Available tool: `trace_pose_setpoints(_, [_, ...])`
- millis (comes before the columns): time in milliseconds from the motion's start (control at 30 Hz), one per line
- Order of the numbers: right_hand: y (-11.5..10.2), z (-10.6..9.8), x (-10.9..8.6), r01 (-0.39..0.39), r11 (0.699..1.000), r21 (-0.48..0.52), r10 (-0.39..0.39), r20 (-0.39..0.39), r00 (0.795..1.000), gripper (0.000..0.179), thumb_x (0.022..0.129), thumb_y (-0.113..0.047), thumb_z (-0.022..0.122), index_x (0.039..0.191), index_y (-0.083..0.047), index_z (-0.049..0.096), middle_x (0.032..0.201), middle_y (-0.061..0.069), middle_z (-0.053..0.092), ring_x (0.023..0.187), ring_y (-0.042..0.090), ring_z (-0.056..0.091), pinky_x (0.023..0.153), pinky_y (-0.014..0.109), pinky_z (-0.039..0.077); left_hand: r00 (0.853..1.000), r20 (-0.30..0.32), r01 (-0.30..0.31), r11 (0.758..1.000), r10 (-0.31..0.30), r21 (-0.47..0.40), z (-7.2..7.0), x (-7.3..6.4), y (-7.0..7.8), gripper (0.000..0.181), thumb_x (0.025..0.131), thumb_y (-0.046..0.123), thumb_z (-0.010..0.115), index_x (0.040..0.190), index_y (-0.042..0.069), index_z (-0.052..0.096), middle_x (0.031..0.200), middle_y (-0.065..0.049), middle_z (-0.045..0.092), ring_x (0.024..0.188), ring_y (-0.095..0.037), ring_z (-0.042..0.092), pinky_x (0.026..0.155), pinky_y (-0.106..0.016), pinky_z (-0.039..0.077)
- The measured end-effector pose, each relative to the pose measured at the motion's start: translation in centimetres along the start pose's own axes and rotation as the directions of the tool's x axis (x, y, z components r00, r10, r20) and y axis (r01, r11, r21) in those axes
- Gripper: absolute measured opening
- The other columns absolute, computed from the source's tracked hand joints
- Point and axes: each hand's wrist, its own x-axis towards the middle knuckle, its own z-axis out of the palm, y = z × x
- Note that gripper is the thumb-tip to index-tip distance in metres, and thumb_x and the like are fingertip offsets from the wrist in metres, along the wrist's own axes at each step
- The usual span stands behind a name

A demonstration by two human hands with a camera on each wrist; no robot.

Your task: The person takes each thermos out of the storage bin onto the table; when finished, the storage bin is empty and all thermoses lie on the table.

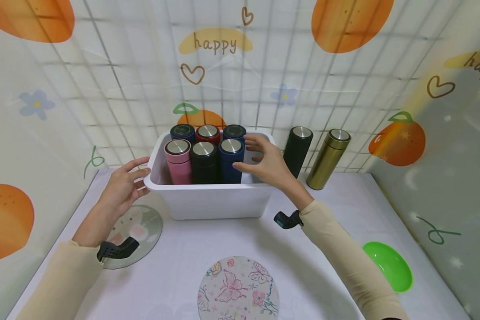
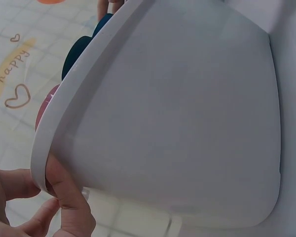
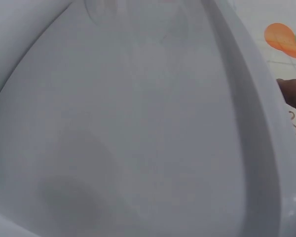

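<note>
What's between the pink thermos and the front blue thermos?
The silver-topped black thermos stands between the pink thermos and the front blue thermos in the white tub; the head view shows it.

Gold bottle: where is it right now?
In the head view, the gold bottle stands on the white tablecloth right of the white bin, just right of the black bottle outside it.

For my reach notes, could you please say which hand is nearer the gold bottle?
Right hand: over the white tub, left of the gold bottle; the left hand grips the tub's left end.
</note>
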Motion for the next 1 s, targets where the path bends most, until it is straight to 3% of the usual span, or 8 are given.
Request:
trace_pose_setpoints(333, [-0.15,0.53,0.51,-0.029,0.999,-0.037,0.03,0.013,0.999,0.076,0.08,-0.029,0.086,0.144,-0.01,0.049,0.136,0.011,0.057,0.119,0.026,0.059,0.096,0.045,0.05,1.0,-0.007,0.002,1.0,-0.001,0.016,0.04,0.05,-0.03,0.056,0.098,0.015,0.066,0.147,0.009,0.039,0.127,-0.006,0.049,0.09,-0.016,0.065,0.07,-0.026,0.056])
trace_pose_setpoints(567, [-0.24,0.81,0.69,-0.048,0.996,-0.075,0.049,0.022,0.999,0.075,0.081,-0.03,0.086,0.144,-0.009,0.05,0.13,0.013,0.059,0.113,0.026,0.062,0.09,0.04,0.054,1.0,-0.015,0.005,1.0,-0.004,0.026,-0.1,0.05,-0.2,0.056,0.099,0.015,0.065,0.149,0.01,0.039,0.129,-0.006,0.048,0.092,-0.016,0.065,0.07,-0.025,0.056])
trace_pose_setpoints(1000, [-0.31,0.76,1.04,-0.064,0.986,-0.153,0.061,-0.03,0.998,0.069,0.08,-0.035,0.086,0.137,-0.01,0.056,0.114,0.01,0.064,0.101,0.027,0.066,0.082,0.038,0.055,1.0,-0.003,-0.002,1.0,0.002,0.008,-0.11,0.11,-0.2,0.055,0.098,0.014,0.066,0.146,0.009,0.04,0.128,-0.007,0.048,0.09,-0.016,0.065,0.069,-0.026,0.055])
